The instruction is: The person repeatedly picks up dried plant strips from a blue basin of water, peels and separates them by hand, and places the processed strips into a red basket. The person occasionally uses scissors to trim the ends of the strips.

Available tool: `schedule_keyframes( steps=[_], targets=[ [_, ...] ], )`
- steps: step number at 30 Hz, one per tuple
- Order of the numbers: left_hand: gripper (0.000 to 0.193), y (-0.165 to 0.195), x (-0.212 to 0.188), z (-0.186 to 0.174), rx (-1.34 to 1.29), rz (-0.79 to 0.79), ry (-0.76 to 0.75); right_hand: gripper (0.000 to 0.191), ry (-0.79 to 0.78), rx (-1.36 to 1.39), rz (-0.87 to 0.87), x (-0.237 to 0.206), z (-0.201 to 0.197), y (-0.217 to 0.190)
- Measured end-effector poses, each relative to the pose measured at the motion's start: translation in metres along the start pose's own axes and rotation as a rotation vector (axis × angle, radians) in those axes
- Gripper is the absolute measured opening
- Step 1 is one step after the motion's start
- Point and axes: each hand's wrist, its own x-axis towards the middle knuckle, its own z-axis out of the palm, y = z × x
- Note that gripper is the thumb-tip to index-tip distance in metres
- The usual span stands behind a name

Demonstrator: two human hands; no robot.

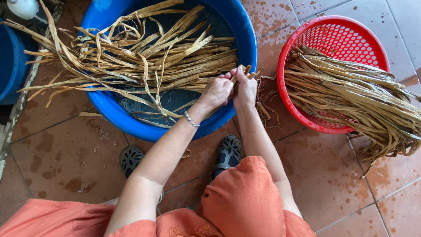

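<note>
Two hands (232,90), one blue basin (245,39), one red basket (289,57), two shoes (227,151) (dried strips too many to count).

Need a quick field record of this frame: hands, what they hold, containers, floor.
view: head camera, looking down
left hand: closed around a small bunch of tan strips, bracelet on the wrist
right hand: closed on the same bunch, pressed against the left hand
blue basin: holds long dried tan strips, some hanging over its left rim
red perforated basket: right of the basin, full of similar strips spilling past its right edge
floor: reddish tiles with wet patches, loose scraps between basin and basket
feet: dark perforated shoes
</note>
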Motion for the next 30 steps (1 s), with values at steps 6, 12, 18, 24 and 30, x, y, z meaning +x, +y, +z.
schedule_keyframes(
  steps=[6,12,18,24,30],
  targets=[
    [0.024,-0.001,-0.029,-0.038,-0.205,-0.146,-0.067,0.027,0.064,-0.764,0.036,-0.046,0.067,-0.074],
    [0.022,0.019,-0.036,-0.054,0.252,0.217,0.043,0.035,-0.502,-1.75,-1.213,-0.088,0.105,-0.097],
    [0.055,0.043,-0.064,-0.092,0.417,0.25,-0.033,0.037,-0.665,-1.659,-0.728,-0.078,0.089,-0.093],
    [0.05,0.051,-0.096,-0.117,0.327,0.103,0.038,0.028,-0.623,-1.632,-0.674,-0.076,0.072,-0.08],
    [0.034,0.04,-0.099,-0.116,0.15,0.347,0.269,0.018,-0.629,-1.443,-0.537,-0.09,0.077,-0.071]
  ],
)
